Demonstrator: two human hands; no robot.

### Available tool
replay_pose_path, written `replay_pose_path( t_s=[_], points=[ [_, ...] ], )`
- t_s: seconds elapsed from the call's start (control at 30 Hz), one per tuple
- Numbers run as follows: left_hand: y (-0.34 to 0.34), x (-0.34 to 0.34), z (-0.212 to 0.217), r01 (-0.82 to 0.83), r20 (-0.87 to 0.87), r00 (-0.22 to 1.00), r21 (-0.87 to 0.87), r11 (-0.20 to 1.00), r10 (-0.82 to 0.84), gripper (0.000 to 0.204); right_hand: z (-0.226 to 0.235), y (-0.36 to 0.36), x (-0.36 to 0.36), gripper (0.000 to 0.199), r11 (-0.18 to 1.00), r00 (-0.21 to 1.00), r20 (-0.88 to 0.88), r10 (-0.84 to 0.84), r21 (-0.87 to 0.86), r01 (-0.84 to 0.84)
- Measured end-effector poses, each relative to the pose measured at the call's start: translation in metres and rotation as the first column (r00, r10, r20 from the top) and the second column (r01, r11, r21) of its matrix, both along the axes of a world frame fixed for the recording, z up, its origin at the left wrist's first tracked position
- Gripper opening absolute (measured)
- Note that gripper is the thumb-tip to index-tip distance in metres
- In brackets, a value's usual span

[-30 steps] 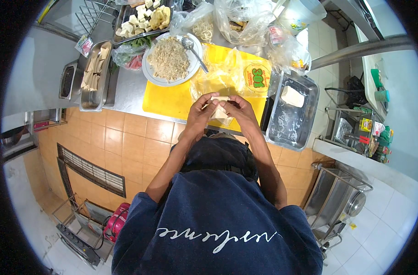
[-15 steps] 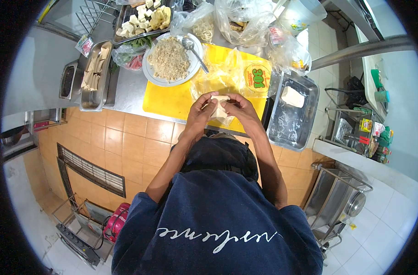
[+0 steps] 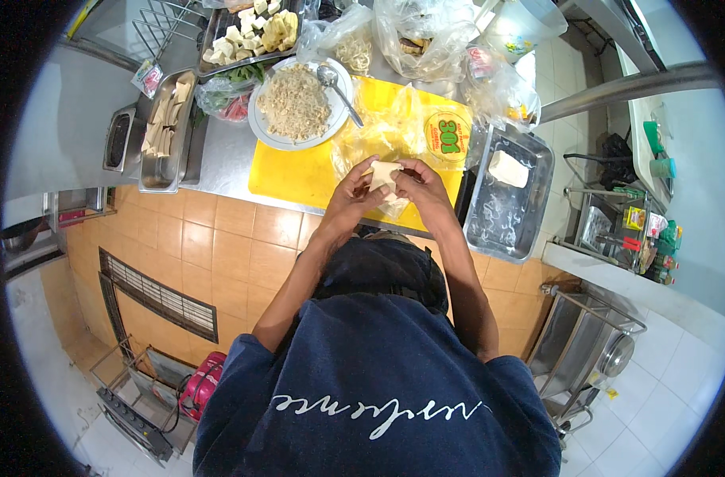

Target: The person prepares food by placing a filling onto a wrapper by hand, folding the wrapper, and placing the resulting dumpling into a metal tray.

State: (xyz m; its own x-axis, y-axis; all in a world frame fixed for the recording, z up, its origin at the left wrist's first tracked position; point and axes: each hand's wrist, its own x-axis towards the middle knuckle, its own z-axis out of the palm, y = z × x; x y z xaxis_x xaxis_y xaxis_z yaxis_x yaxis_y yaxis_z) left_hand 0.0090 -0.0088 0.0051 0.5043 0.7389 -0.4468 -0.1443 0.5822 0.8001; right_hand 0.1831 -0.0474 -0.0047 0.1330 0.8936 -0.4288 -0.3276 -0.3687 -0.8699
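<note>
Food (image 3: 385,172), pale and soft-looking, is pinched between left hand (image 3: 351,196) and right hand (image 3: 426,192), probably steadied from both sides, over the near part of the yellow board (image 3: 289,176).

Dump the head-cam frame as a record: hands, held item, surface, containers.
left hand: on the left side of the held item
right hand: on the right side of the held item
held item: pale piece, gripped in both hands' fingers
surface: yellow board, clear plastic lying on it
plate: white plate, beyond the board's left part; crumbly pale food and a spoon on it
right container: metal tray, one pale block inside
left container: metal pan, pale slices inside
</note>
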Motion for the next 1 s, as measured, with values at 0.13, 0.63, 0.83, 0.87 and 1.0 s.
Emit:
replay_pose_path(
  t_s=[0.13, 0.63, 0.83, 0.87, 1.0],
  points=[
    [0.000, -0.003, -0.014, 0.035, 0.002, 0.999, 0.110, 0.993, -0.036, 0.060, 0.010, 0.001, 0.002, 0.037, 0.999, 0.996, -0.084, 0.018, -0.041, -0.022],
    [0.002, -0.012, -0.008, -0.046, 0.075, 0.996, 0.026, 0.999, 0.044, 0.059, 0.012, 0.000, 0.001, 0.025, 0.997, 0.999, 0.017, 0.041, -0.060, -0.040],
    [0.002, -0.013, -0.014, -0.018, 0.065, 0.998, 0.031, 0.999, 0.016, 0.059, 0.008, 0.002, -0.006, 0.028, 1.000, 0.991, 0.132, 0.019, -0.005, -0.019],
    [0.001, -0.012, -0.015, -0.028, 0.088, 0.996, 0.044, 0.999, 0.024, 0.059, 0.009, 0.002, -0.006, 0.028, 1.000, 0.991, 0.132, 0.020, -0.005, -0.019],
    [0.001, -0.009, 0.000, -0.018, 0.054, 0.998, 0.021, 1.000, 0.017, 0.058, 0.015, -0.001, -0.003, 0.028, 0.998, 0.993, 0.106, 0.053, -0.026, -0.051]
  ],
)
